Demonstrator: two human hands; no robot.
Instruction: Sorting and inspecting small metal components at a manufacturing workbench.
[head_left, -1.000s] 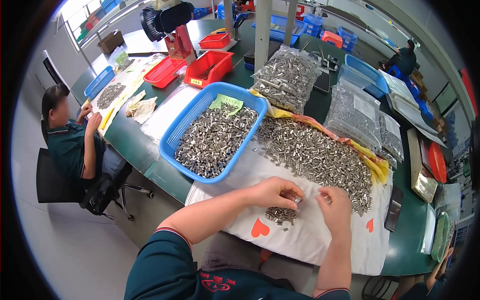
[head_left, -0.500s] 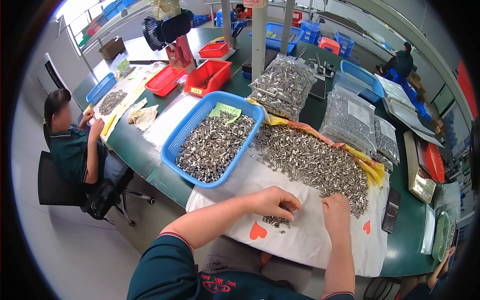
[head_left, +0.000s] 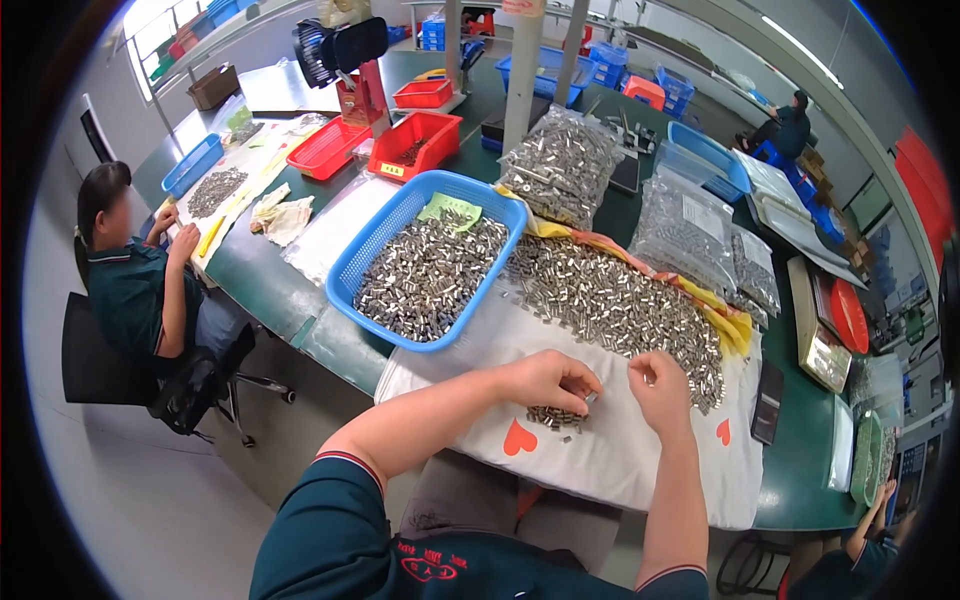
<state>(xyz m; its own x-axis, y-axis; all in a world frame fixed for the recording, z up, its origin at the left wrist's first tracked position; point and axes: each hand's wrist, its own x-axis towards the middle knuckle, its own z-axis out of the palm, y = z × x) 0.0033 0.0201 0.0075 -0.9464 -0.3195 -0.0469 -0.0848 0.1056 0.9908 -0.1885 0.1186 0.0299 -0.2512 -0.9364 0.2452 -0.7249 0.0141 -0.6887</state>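
Small silvery metal cylinders lie in a wide heap [head_left: 620, 310] on a white cloth [head_left: 610, 470] printed with red hearts. My left hand [head_left: 545, 383] hovers over a smaller pile of cylinders [head_left: 553, 416], its fingers curled. At its fingertips a small metal cylinder [head_left: 591, 397] shows. To its right, my right hand [head_left: 662, 395] is closed in a pinch at the near edge of the heap. A tiny shiny bit shows between its thumb and finger, too small to name. Behind my left hand stands a blue perforated basket [head_left: 430, 345] holding many more cylinders.
Clear bags of metal parts [head_left: 562, 165] and further packed bags [head_left: 685, 222] stand behind the heap. A dark flat case [head_left: 767, 402] lies right of the cloth. Red bins [head_left: 425, 140] and a black fan [head_left: 315, 52] are at the far left. A co-worker [head_left: 130, 290] sits at left.
The whole view has shifted slightly. My right hand has turned a little, and its pinch now shows a small gap with something shiny in it. My left hand stays over the small pile.
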